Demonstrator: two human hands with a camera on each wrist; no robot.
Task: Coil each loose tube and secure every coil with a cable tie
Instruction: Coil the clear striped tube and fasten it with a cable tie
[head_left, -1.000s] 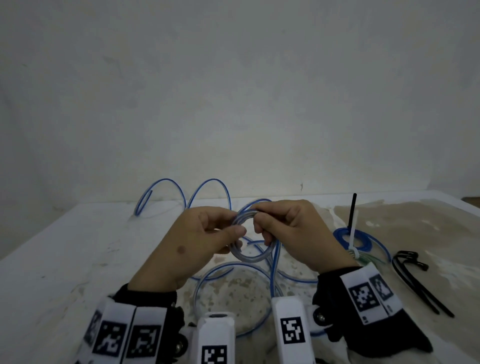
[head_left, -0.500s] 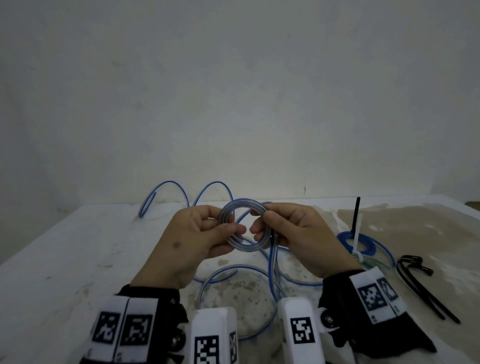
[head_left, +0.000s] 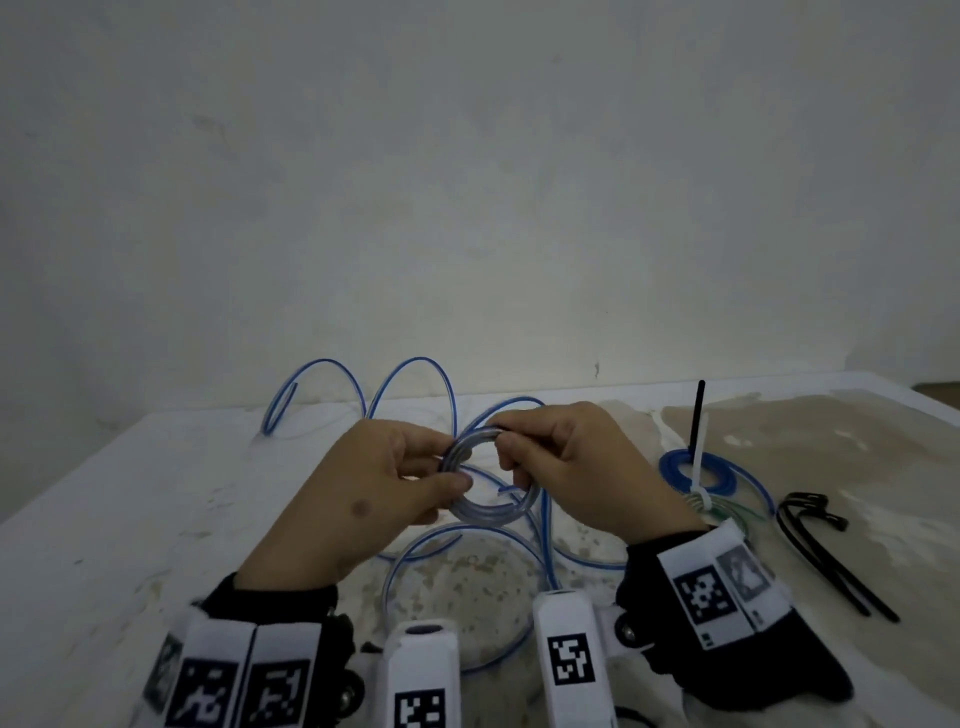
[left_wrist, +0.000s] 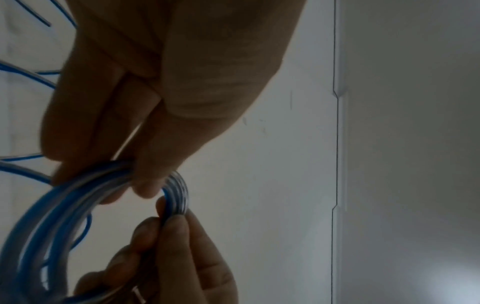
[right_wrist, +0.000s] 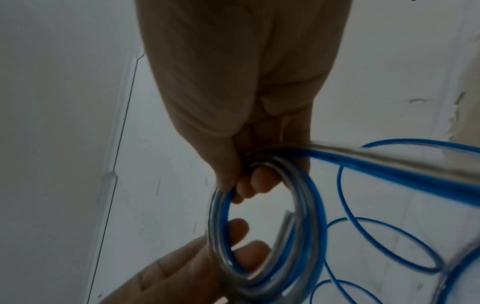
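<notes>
A small coil of clear tube with a blue stripe (head_left: 485, 512) is held above the table between both hands. My left hand (head_left: 451, 467) pinches its left side with thumb and fingers. My right hand (head_left: 509, 453) pinches its top right. The left wrist view shows the left fingertips (left_wrist: 145, 185) on the coil (left_wrist: 52, 216) and the right fingers (left_wrist: 171, 228) below them. The right wrist view shows a cut tube end (right_wrist: 285, 224) inside the coil (right_wrist: 309, 216). The rest of the tube (head_left: 410, 371) trails in loose loops across the table.
A finished blue coil (head_left: 719, 475) with a white cable tie (head_left: 698, 457) lies to the right, with a black tie (head_left: 700, 410) sticking up behind it. Loose black cable ties (head_left: 826, 551) lie further right. The white wall stands close behind the table (head_left: 130, 519).
The hands raised the coil slightly, then brought it back down. The right fingers have shifted onto the top of the coil, and the coil has tilted.
</notes>
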